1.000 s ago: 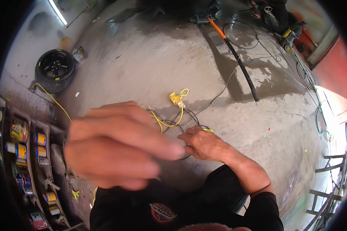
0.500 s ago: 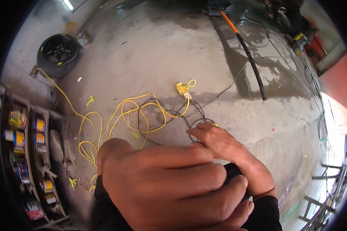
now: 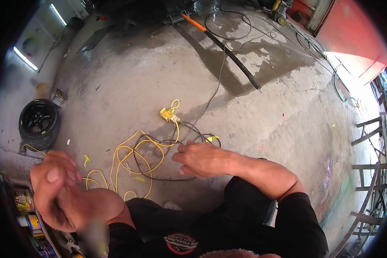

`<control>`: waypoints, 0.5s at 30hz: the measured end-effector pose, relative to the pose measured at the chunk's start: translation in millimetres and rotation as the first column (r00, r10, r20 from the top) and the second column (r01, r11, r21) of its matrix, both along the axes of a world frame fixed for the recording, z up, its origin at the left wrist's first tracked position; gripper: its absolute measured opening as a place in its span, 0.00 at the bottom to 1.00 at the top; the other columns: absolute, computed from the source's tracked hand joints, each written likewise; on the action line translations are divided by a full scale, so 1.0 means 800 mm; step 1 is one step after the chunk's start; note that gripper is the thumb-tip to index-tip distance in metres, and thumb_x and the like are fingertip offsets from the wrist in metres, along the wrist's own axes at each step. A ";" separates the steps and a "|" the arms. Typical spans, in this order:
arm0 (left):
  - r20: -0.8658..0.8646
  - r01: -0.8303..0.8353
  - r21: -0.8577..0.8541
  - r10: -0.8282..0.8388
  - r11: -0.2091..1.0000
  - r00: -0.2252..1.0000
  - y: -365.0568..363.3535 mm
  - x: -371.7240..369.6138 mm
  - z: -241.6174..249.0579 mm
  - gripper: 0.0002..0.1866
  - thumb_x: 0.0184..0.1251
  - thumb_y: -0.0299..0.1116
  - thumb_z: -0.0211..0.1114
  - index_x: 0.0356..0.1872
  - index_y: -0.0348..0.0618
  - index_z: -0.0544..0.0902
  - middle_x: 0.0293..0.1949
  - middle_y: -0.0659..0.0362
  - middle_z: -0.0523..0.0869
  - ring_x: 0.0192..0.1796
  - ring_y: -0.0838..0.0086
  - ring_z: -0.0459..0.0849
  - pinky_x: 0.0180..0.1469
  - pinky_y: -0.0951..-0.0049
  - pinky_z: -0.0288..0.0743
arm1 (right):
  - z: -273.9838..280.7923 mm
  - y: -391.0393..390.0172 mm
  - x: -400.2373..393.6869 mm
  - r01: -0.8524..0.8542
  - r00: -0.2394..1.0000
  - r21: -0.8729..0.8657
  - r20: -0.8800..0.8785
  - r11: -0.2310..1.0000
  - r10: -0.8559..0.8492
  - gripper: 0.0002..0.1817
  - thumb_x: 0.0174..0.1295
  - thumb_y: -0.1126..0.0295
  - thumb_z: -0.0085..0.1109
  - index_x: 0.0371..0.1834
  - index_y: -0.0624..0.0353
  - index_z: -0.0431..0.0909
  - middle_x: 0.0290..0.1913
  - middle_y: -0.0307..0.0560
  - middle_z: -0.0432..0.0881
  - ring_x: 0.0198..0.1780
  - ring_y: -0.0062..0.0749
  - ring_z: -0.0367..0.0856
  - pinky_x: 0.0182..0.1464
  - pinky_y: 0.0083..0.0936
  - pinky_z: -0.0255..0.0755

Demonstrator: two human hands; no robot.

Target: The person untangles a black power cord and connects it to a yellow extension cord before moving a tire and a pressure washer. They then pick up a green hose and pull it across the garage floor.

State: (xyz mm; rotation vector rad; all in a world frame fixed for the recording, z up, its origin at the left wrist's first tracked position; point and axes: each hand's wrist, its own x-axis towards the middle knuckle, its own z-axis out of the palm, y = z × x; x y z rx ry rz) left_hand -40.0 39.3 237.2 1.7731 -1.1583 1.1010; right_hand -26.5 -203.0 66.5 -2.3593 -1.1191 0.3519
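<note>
My left hand [image 3: 58, 189] is raised at the lower left, close to the camera, its fingers curled inward; whether anything lies inside them is hidden. Over the black cable [image 3: 137, 161] my right hand [image 3: 200, 159] reaches from the right, palm down, fingers bent and somewhat apart, with nothing visible in its grip. Beyond it on the concrete floor lies a yellow outlet block [image 3: 167, 114] with a plug in it. The yellow cord [image 3: 116, 161] runs in loose loops between my hands.
A tire [image 3: 38, 122] leans by the left wall, above a shelf of cans [image 3: 25, 201]. A black pole with an orange end [image 3: 232, 56] crosses the wet floor ahead. Metal racks [image 3: 374, 165] stand at the right. Hoses [image 3: 322, 60] lie at the upper right.
My left hand has swung from the near middle to the lower left. My right hand appears further left in the view, which has shifted and shows more of my shirt and legs.
</note>
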 end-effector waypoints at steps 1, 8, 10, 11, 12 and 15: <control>-0.034 0.022 -0.015 -0.022 1.000 0.999 -0.003 0.000 -0.001 0.12 0.69 0.27 0.55 0.49 0.30 0.77 0.24 0.54 0.73 0.23 0.74 0.65 0.27 0.70 0.63 | -0.001 0.000 -0.001 0.006 1.000 -0.003 0.001 1.000 -0.006 0.18 0.60 0.63 0.62 0.47 0.64 0.74 0.43 0.52 0.77 0.50 0.52 0.77 0.48 0.42 0.77; -0.347 0.203 0.124 -0.149 0.971 0.926 -0.049 0.017 -0.011 0.14 0.65 0.29 0.61 0.47 0.29 0.76 0.25 0.56 0.77 0.26 0.76 0.70 0.29 0.74 0.64 | 0.006 0.000 -0.005 0.030 0.999 0.030 0.033 0.999 -0.031 0.17 0.60 0.63 0.62 0.45 0.66 0.76 0.41 0.55 0.79 0.49 0.51 0.79 0.48 0.41 0.78; -0.671 0.380 -0.163 -0.385 0.910 0.633 -0.095 0.014 -0.021 0.12 0.66 0.30 0.61 0.45 0.31 0.76 0.29 0.58 0.76 0.28 0.79 0.71 0.30 0.77 0.64 | 0.005 0.002 -0.005 0.032 0.999 0.057 0.041 0.998 -0.035 0.17 0.59 0.63 0.62 0.44 0.66 0.76 0.41 0.55 0.80 0.48 0.51 0.80 0.49 0.40 0.78; -0.777 0.443 -0.325 -0.503 0.836 0.379 -0.115 0.012 -0.025 0.13 0.66 0.29 0.60 0.46 0.32 0.75 0.30 0.59 0.77 0.29 0.80 0.72 0.30 0.78 0.64 | 0.008 0.004 -0.003 0.025 0.999 0.054 0.037 0.998 -0.027 0.18 0.60 0.63 0.62 0.46 0.66 0.76 0.41 0.55 0.80 0.48 0.51 0.79 0.49 0.40 0.78; -0.807 0.414 -0.496 -0.581 0.764 0.106 -0.135 0.010 -0.029 0.13 0.66 0.29 0.60 0.48 0.33 0.74 0.31 0.60 0.77 0.29 0.81 0.73 0.29 0.79 0.64 | 0.008 0.005 -0.003 0.007 0.999 0.040 0.033 0.999 -0.008 0.18 0.60 0.64 0.62 0.47 0.66 0.75 0.42 0.55 0.79 0.49 0.50 0.79 0.49 0.40 0.77; -0.792 0.537 -0.599 -0.538 0.594 -0.288 -0.160 0.003 -0.033 0.13 0.68 0.27 0.56 0.51 0.33 0.71 0.30 0.59 0.79 0.28 0.79 0.76 0.29 0.77 0.67 | 0.008 0.007 0.001 -0.027 1.000 -0.017 0.002 0.999 0.027 0.20 0.61 0.64 0.62 0.51 0.65 0.74 0.43 0.54 0.78 0.49 0.49 0.77 0.50 0.39 0.76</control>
